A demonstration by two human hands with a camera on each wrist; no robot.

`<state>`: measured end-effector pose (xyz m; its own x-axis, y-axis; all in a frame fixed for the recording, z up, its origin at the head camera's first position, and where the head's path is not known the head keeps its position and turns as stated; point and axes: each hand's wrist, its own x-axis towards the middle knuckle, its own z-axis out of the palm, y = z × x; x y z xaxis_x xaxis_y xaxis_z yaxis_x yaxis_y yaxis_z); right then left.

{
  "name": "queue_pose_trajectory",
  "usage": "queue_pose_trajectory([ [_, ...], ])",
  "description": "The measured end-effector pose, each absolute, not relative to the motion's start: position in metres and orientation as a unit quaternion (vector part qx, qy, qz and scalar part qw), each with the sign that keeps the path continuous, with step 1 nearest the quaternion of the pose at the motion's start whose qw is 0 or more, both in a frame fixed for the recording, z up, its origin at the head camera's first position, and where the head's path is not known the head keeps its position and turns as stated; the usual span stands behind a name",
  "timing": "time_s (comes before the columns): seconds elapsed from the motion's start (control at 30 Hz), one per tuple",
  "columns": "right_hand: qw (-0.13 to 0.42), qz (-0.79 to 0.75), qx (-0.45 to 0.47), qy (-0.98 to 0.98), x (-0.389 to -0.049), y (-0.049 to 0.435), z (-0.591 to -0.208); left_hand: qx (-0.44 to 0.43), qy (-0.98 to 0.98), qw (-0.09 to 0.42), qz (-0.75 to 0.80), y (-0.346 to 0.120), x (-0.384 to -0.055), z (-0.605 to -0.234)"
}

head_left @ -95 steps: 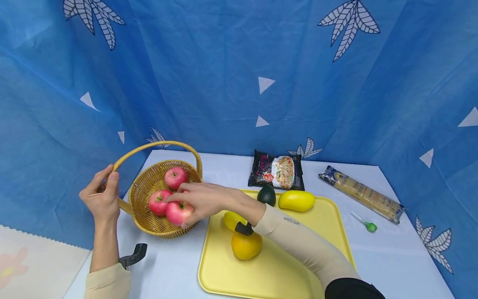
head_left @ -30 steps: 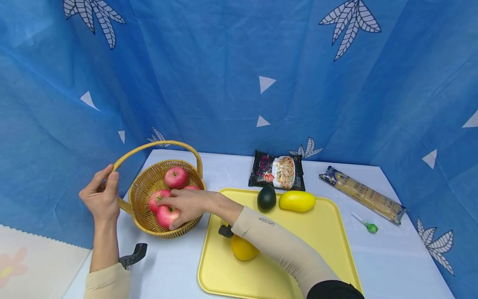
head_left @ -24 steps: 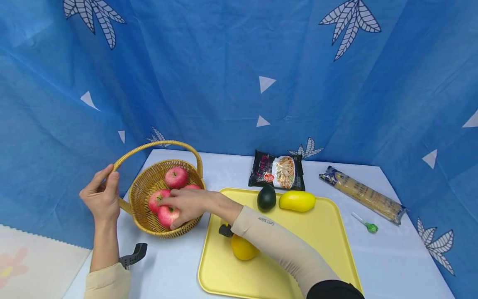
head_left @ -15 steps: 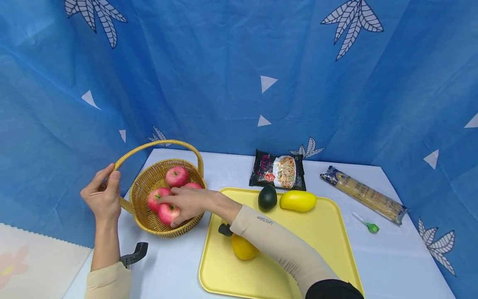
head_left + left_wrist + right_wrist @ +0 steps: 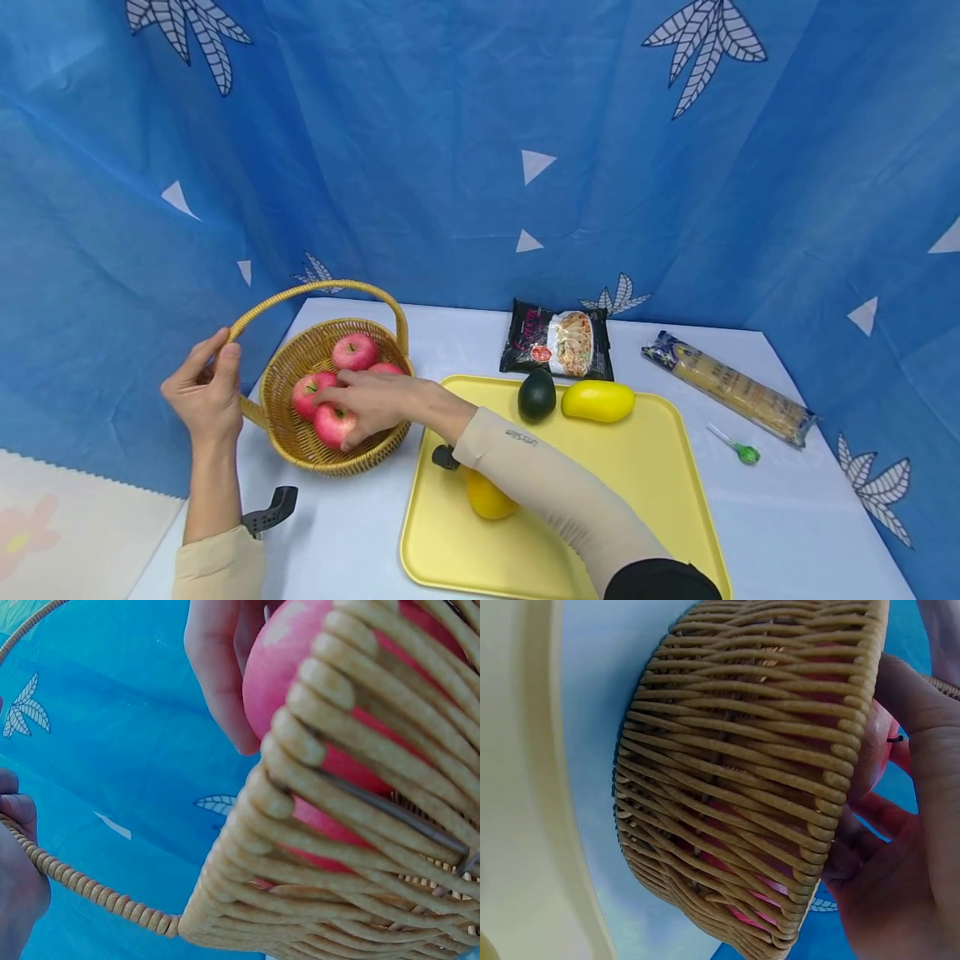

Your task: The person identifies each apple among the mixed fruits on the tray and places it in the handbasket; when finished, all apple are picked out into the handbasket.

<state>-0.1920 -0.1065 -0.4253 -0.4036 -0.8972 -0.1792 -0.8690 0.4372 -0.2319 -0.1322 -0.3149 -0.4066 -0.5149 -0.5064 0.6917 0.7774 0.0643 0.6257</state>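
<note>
My left hand (image 5: 204,387) grips the arched handle (image 5: 330,285) of a woven basket (image 5: 300,458) at the table's left side. Several red apples lie in the basket. In the head view, my right hand (image 5: 375,404) reaches in over the near right rim, thumb and fingers around the front apple (image 5: 332,427). That apple lies against the left apple (image 5: 311,393). Behind them is the back apple (image 5: 355,352); another apple (image 5: 386,367) is partly hidden by my right hand. The right wrist view shows my thumb (image 5: 907,694) on the held apple (image 5: 874,754), just above the rim.
A yellow tray (image 5: 637,500) right of the basket holds an avocado (image 5: 537,396), a mango (image 5: 597,401) and an orange-yellow fruit (image 5: 487,497) partly under my right sleeve. Behind it lies a black noodle packet (image 5: 557,342). Spaghetti (image 5: 731,390) and a green lollipop (image 5: 746,454) lie right.
My right hand has moved left with the front apple, deeper into the basket. The left apple has shifted slightly left and back. My left hand has stayed on the handle.
</note>
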Motion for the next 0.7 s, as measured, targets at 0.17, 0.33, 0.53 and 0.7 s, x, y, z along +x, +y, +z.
queue_pose_trajectory([
  [0.17, 0.137, -0.05, -0.523, 0.84, -0.1939, -0.1086, -0.4264, -0.124, -0.552, 0.477, -0.673, -0.312, -0.1299, -0.4037],
  [0.33, 0.133, -0.039, -0.515, 0.846, -0.193, -0.1105, -0.4275, -0.122, -0.551, 0.478, -0.673, -0.3149, -0.1314, -0.4066],
  [0.53, 0.119, -0.028, -0.508, 0.852, -0.1906, -0.1098, -0.4306, -0.124, -0.548, 0.475, -0.677, -0.3179, -0.1342, -0.411],
  [0.7, 0.12, -0.027, -0.504, 0.855, -0.1895, -0.1091, -0.4318, -0.123, -0.552, 0.477, -0.673, -0.3157, -0.1336, -0.41],
])
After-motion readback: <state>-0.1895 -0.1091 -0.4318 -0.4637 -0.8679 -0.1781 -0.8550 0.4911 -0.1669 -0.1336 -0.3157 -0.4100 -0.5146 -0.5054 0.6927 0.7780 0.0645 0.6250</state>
